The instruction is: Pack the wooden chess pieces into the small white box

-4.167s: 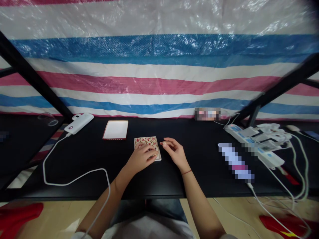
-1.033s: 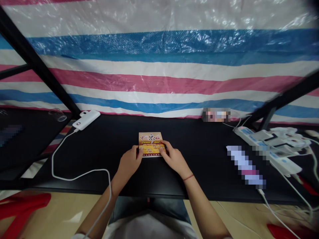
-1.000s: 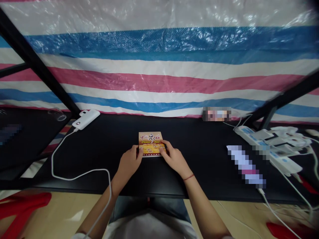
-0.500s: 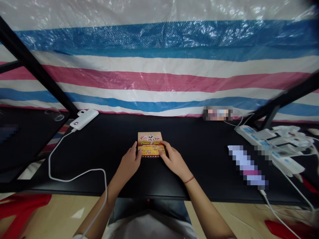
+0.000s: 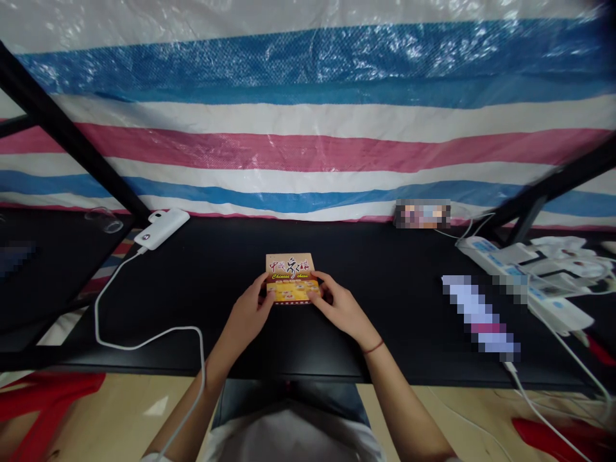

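Observation:
A small Chinese chess box [image 5: 290,276] with a yellow and brown printed lid lies closed on the black table [image 5: 385,321], straight ahead of me. My left hand [image 5: 248,309] grips its near left corner, thumb on the lid. My right hand [image 5: 337,305] grips the near right corner the same way. The chess pieces are hidden inside the box.
A white power bank [image 5: 161,228] with a white cable [image 5: 144,340] lies at the back left. Power strips with plugs and cords [image 5: 529,269] crowd the right side. A striped tarp [image 5: 308,128] hangs behind the table. Black frame bars [image 5: 72,138] slant at both sides.
Four seconds ago the box stood open with the pieces showing and the lid lay apart to the left. The lid is on now, and both hands hold the closed box.

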{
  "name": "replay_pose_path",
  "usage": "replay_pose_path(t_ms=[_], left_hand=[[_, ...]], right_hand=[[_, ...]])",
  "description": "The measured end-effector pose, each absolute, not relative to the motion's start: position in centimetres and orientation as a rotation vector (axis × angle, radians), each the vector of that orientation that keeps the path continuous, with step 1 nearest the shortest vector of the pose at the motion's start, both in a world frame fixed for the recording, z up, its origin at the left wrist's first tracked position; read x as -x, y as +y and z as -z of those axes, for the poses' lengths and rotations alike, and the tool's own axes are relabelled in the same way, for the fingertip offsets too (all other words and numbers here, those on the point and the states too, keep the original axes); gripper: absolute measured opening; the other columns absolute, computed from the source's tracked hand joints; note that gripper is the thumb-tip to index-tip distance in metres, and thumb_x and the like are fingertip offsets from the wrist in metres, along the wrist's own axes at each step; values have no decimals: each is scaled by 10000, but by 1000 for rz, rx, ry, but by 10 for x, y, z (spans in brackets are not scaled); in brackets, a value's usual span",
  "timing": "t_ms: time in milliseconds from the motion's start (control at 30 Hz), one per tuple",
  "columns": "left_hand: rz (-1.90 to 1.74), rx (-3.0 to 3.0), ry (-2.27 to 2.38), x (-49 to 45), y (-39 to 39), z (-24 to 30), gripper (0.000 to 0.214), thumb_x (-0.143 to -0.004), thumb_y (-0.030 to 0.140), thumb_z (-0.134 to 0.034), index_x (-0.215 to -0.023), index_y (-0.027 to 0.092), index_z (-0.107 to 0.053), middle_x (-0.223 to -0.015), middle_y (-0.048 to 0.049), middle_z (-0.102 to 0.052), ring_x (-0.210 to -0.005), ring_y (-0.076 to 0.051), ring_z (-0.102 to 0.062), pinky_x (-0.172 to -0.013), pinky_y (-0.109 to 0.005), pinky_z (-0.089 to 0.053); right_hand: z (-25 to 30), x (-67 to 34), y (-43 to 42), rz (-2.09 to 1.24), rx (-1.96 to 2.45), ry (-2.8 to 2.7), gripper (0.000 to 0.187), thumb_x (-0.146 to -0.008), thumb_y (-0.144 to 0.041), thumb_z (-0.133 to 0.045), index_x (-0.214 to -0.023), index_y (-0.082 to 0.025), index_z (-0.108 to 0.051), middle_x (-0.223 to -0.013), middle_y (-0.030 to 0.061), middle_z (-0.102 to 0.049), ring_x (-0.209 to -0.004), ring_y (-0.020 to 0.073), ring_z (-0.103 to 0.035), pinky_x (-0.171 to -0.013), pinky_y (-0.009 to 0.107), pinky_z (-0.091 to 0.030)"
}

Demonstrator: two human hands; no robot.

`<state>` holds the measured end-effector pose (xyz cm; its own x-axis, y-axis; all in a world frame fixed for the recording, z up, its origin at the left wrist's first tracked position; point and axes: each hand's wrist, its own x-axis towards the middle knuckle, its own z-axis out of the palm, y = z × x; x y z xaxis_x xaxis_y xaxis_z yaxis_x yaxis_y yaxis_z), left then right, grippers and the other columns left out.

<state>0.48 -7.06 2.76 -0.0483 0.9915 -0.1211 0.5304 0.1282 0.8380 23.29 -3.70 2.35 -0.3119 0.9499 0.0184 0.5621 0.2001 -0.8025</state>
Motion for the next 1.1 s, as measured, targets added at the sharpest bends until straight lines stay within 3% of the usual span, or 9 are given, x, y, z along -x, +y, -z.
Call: replay_pose_path(t_ms=[200, 400, 567, 767, 900, 1100], left_hand=[[-814, -1453, 1686, -5, -74, -27, 489, -844, 351, -534, -1302, 180, -542, -1194, -103, -631, -776, -148, -626, -747, -310, -533], [-868, -1362, 1660, -6, -70, -28, 470, -832, 335, -559, -1285, 210, -557, -1215, -85, -624, -798, -138, -623, -777, -303, -530], [-975, -1205, 1564, -6, -51, -45, 520, -844, 456, -562, -1300, 204, -551, -1140, -92, -636, -784, -131, -635, -710, -261, -520], [-1147, -1214, 1560, -3, -30, -80, 541, -866, 559, -504, -1263, 202, -591, -1015, -71, -684, -770, -143, -630, -686, -249, -506], [-1077, -1312, 1569, 1, -29, -80, 551, -906, 579, -413, -1306, 235, -572, -1098, -68, -679, -868, -171, -636, -759, -272, -503], [-932, -1670, 1546, 2, -43, -46, 560, -898, 446, -511, -1414, 247, -420, -1207, -61, -621, -1078, -200, -561, -965, -350, -423]], right_hand=[[-15, -238, -39, -1098, 1374, -1793, 500, -838, -460, -575, -1270, -215, -520, -770, -16, -578, -639, 123, -525, -644, 254, -452], [-19, -235, -37, -1123, 1403, -1723, 505, -807, -463, -601, -1245, -214, -556, -850, 5, -603, -652, 117, -534, -662, 265, -468], [-38, -226, -22, -1171, 1339, -1454, 510, -805, -530, -594, -1164, -169, -618, -737, -4, -587, -642, 122, -519, -618, 254, -451], [-69, -216, 1, -1155, 1249, -1325, 489, -805, -569, -591, -1073, -168, -672, -760, 17, -617, -615, 104, -516, -547, 219, -429], [-69, -211, 3, -1172, 1231, -1307, 449, -794, -542, -613, -1050, -179, -675, -757, 9, -618, -597, 90, -527, -495, 191, -402], [-46, -212, 9, -1422, 1155, -815, 376, -646, -377, -738, -950, -192, -615, -619, -47, -595, -508, 82, -547, -442, 173, -422]])
